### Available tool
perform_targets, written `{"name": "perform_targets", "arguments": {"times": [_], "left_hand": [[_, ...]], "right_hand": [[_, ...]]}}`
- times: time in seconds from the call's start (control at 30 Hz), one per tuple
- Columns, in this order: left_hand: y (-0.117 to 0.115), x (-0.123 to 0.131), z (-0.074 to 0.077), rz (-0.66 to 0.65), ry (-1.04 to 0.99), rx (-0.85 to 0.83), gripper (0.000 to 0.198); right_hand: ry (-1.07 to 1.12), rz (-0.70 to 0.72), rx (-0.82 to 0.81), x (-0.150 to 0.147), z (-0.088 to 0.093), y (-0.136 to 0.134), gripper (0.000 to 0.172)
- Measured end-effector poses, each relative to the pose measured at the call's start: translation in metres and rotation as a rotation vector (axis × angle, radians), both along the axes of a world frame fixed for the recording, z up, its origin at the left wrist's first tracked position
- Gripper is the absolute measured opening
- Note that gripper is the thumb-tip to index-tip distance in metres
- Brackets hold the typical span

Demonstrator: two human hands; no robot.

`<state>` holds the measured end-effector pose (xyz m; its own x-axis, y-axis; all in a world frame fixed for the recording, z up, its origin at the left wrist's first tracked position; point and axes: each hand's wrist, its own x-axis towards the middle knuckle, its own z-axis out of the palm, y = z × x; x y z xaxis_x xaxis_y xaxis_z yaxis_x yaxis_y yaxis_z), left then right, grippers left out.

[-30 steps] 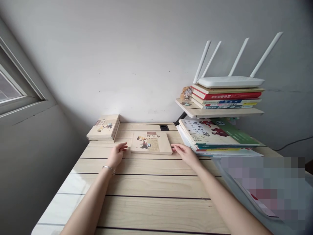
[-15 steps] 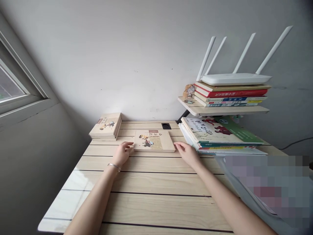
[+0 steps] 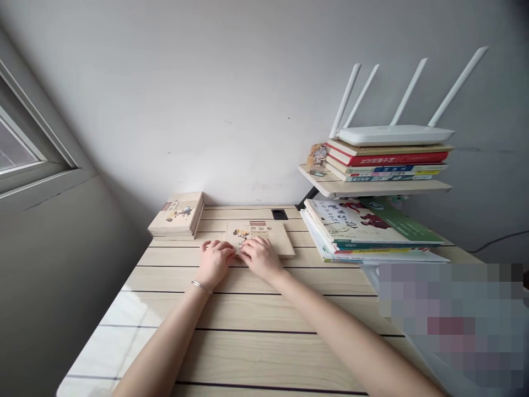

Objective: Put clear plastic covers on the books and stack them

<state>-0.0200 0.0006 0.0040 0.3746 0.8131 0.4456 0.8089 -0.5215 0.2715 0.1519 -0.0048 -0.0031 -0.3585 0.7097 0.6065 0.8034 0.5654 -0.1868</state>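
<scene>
A beige book (image 3: 281, 240) with a cartoon figure on its cover lies flat on the slatted wooden desk, its lettering upside down to me. My left hand (image 3: 215, 259), a silver bangle at its wrist, is closed at the book's near left corner, fingers bent and pressed together. My right hand (image 3: 261, 256) lies over the near edge beside it, its fingers bent over the cover and its thumb close to the left hand. Both hands grip the book at this corner; the exact finger contact is partly hidden. To the left sits a stack of similar beige books (image 3: 176, 216).
On the right, a pile of larger books (image 3: 372, 229) lies beneath a raised shelf (image 3: 380, 190). That shelf bears more books and a white router (image 3: 397, 134) with upright antennas. A black socket (image 3: 279, 214) is set near the wall. A blurred patch covers the lower right.
My right hand has moved left from the book's right side to its near left corner. My left hand has shifted slightly right, onto that corner. The book stays in place.
</scene>
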Motion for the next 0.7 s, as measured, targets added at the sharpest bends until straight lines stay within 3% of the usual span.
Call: {"name": "perform_targets", "arguments": {"times": [0.1, 0.37, 0.5, 0.7], "left_hand": [[0.004, -0.010, 0.001, 0.010, -0.037, -0.024, 0.014], [0.013, -0.025, -0.003, 0.088, -0.108, -0.096, 0.012], [0.013, -0.026, -0.007, 0.040, -0.101, -0.063, 0.014], [0.013, -0.026, -0.006, 0.037, -0.095, -0.060, 0.020]], "right_hand": [[0.037, -0.017, 0.004, 0.028, -0.003, -0.003, 0.010], [0.184, -0.272, -0.115, 0.119, -0.015, -0.022, 0.015], [0.282, -0.183, -0.232, 0.129, -0.016, -0.023, 0.017], [0.231, -0.144, -0.240, 0.129, -0.012, -0.022, 0.016]]}}
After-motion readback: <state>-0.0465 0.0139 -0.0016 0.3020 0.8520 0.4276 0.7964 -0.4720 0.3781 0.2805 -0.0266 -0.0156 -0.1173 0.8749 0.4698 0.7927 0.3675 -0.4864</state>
